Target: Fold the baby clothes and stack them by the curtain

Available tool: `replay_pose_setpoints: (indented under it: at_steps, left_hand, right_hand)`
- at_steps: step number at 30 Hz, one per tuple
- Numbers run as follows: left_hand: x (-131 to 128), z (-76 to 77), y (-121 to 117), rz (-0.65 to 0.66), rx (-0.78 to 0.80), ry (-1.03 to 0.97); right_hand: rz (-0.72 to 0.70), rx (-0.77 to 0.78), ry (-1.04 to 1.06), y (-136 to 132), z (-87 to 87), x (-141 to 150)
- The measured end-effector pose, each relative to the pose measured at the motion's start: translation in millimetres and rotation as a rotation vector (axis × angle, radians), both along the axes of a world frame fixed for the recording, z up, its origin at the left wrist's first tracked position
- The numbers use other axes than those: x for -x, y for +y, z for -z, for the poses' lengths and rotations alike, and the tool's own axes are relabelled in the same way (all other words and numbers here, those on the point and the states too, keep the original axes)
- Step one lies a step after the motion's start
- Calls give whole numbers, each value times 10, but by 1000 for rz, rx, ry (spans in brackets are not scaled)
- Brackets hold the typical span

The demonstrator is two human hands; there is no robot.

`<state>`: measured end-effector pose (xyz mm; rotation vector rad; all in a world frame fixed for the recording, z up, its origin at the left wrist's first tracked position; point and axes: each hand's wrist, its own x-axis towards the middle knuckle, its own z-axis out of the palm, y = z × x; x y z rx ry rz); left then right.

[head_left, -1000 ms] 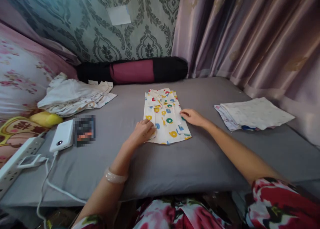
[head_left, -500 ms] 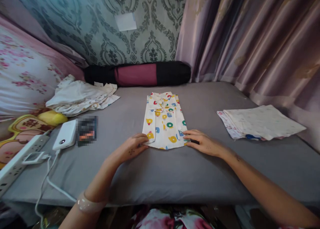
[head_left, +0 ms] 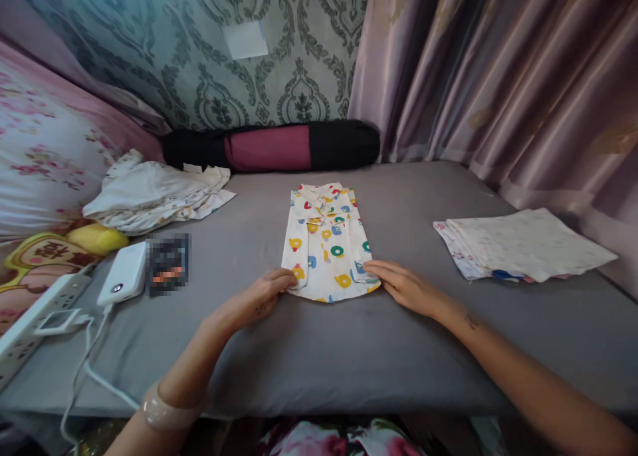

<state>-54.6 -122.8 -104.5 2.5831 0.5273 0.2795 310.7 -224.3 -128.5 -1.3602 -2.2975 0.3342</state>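
Observation:
A white collared shirt (head_left: 329, 253) with a colourful print lies on the bed with both sides folded in, its collar at the far end and its curved hem towards me. My left hand (head_left: 266, 293) pinches the near left corner, fingers closed over the cloth. At the near right edge, my right hand (head_left: 401, 284) has its fingers together on the folded side, gripping it; the thumb is mostly hidden. A pale bangle (head_left: 169, 409) circles my left wrist.
Folded white cloths (head_left: 523, 243) lie to the right, and a pile of white clothes (head_left: 154, 193) to the left. A power bank (head_left: 122, 273), a power strip (head_left: 44, 316) with cables and a yellow plush (head_left: 34, 266) are at left. A black and maroon roll (head_left: 269, 147) lies along the wall.
My right fingers and thumb, apart before, have come together on the shirt's edge. The hem is spread slightly wider and nearer me. The view has shifted a little.

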Motion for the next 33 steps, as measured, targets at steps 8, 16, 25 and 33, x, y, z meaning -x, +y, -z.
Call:
replay_pose_setpoints:
  at_steps: [8,16,25,33]
  left_hand:
    - [-27,57,110,-45,-59,-25]
    - [-51,147,208,-127,-17,-59]
    - [-181,26,235,-387,89,-24]
    - [-364,48,317,-756,134,15]
  right_hand:
    - [8,82,22,85,20,10]
    - [34,53,1,130,22,22]
    - [115,82,67,315,-19,48]
    - [462,145,-52,468,-51,149]
